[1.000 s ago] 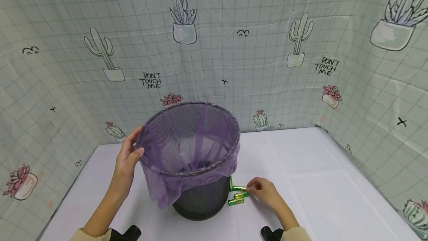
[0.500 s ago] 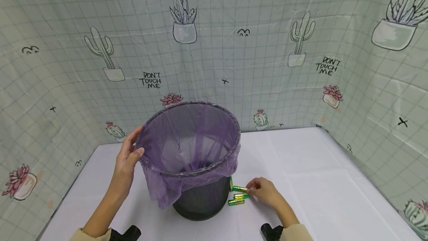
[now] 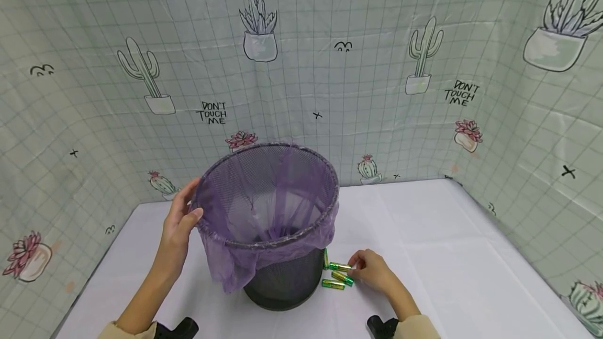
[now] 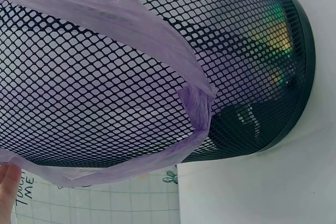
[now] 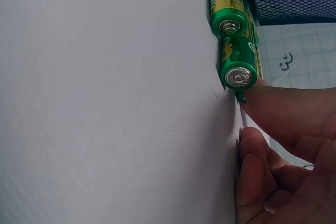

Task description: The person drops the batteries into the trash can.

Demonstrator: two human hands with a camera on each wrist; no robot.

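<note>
A black mesh wastebasket [image 3: 285, 281] stands on the table, its mouth leaning toward the left hand. Over its rim folds a purple bin bag [image 3: 231, 268]. The left hand [image 3: 178, 224] grips the rim on the left, thumb over the bag's edge. To the right of the basket, the right hand [image 3: 375, 272] pinches the end of a green AA battery [image 3: 339, 266] lying on the cloth. Just in front lie a slanted battery [image 3: 342, 278] and another battery [image 3: 333, 284]; one more battery [image 3: 326, 259] sits against the basket. In the right wrist view the thumb [image 5: 289, 111] touches the nearest battery end [image 5: 239, 72].
White cloth [image 3: 424, 234] covers the table. Behind and at both sides hangs a gridded curtain [image 3: 301, 82] printed with cacti. Coloured shapes [image 4: 275, 35] show through the basket's mesh low down in the left wrist view. Black straps sit on both wrists.
The middle battery beside the right hand has turned to a slant, and the battery at the fingertips has slid slightly right. The left hand and wastebasket have stayed put.
</note>
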